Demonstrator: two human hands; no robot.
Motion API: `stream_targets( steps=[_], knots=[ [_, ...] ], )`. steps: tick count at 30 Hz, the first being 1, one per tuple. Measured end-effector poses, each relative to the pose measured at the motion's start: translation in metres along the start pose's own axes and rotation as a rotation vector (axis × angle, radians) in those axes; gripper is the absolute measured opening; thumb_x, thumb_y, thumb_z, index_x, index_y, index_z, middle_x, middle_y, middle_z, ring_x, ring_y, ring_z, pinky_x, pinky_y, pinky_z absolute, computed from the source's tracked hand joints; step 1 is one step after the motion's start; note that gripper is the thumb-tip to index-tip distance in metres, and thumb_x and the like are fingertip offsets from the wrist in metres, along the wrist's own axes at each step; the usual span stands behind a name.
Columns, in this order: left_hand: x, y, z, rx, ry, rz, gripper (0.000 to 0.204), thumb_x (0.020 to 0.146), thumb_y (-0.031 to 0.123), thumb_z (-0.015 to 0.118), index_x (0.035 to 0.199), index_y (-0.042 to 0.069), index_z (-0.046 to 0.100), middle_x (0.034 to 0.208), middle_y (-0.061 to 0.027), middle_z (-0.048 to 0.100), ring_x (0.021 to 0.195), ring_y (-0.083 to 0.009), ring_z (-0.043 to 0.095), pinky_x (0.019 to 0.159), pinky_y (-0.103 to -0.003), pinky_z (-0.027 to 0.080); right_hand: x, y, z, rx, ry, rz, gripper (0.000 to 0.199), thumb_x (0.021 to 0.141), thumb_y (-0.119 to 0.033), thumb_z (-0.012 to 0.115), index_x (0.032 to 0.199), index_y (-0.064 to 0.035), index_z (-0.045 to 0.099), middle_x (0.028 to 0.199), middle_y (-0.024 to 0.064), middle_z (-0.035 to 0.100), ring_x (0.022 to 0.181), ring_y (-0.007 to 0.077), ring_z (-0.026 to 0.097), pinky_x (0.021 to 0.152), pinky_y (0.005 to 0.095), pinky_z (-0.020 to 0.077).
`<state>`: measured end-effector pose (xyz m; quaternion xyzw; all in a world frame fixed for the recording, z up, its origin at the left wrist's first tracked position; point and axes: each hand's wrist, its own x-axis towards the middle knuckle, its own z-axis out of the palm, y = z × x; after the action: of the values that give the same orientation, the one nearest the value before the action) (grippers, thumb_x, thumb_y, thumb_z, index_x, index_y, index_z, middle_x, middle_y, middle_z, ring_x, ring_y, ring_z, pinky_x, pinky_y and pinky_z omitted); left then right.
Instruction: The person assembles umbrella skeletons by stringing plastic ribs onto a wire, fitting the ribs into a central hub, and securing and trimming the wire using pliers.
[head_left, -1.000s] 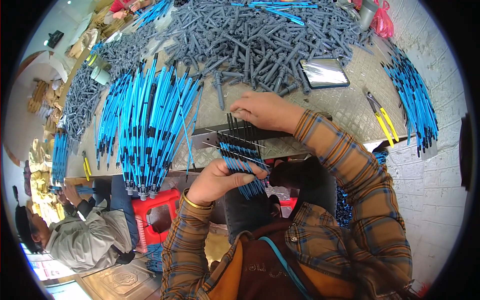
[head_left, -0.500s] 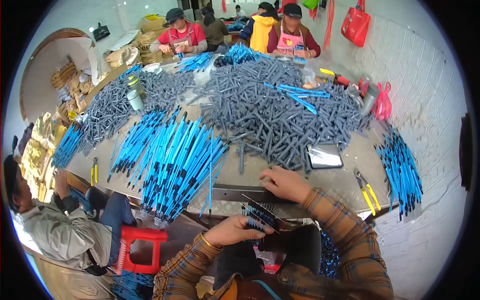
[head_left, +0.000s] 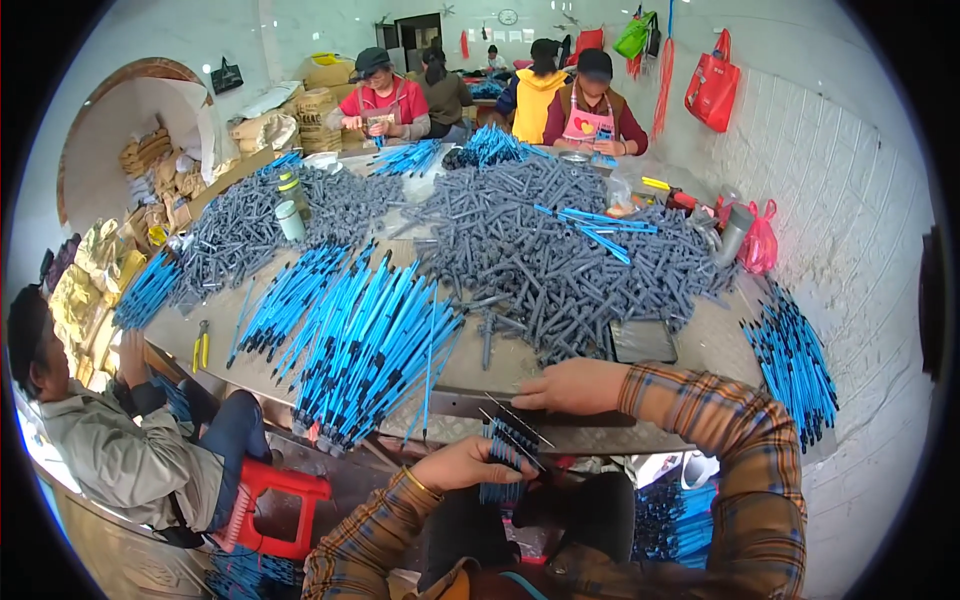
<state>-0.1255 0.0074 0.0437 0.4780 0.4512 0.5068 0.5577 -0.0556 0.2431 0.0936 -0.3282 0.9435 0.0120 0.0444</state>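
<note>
Several thin blue-and-black rods bunched in the left hand, fingers closed around the bundle just below the table edge, dark tips fanning up past the thumb. Right hand flat on the tabletop just above, holding nothing visible, fingertips near the fanned tips. Loose at the top, so likely to splay further or slip through a slackening fist and drop toward the lap and the red stool below. Risk too of snagging the blue rod pile overhanging the edge at left and dragging pieces off. Grey tube heap close enough for strays to roll in and mix.
</note>
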Motion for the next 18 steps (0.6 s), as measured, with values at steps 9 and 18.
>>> stream_targets(
  steps=[9,18],
  knots=[
    [-0.073,-0.020,0.075,0.001,-0.172,-0.129,0.019,0.083,0.006,0.058,0.100,0.000,0.061,0.099,-0.0064,0.063,0.093,-0.0142,0.056,0.085,-0.027,0.042,-0.015,-0.123,0.030,-0.040,-0.200,0.154,0.032,0.080,-0.012,0.047,0.112,-0.0087,0.052,0.090,0.0093,0.058,0.080,0.0302,0.059,0.069,0.0391,0.0487],
    [-0.116,0.028,0.130,-0.023,0.204,-0.552,0.021,0.083,0.015,0.061,0.098,0.001,0.063,0.097,-0.0042,0.063,0.093,-0.0103,0.055,0.084,-0.025,0.042,-0.017,-0.212,0.136,0.742,0.179,0.156,0.041,0.074,-0.007,0.054,0.114,-0.0038,0.048,0.094,0.0145,0.061,0.087,0.0317,0.058,0.075,0.0374,0.0473]
  ],
)
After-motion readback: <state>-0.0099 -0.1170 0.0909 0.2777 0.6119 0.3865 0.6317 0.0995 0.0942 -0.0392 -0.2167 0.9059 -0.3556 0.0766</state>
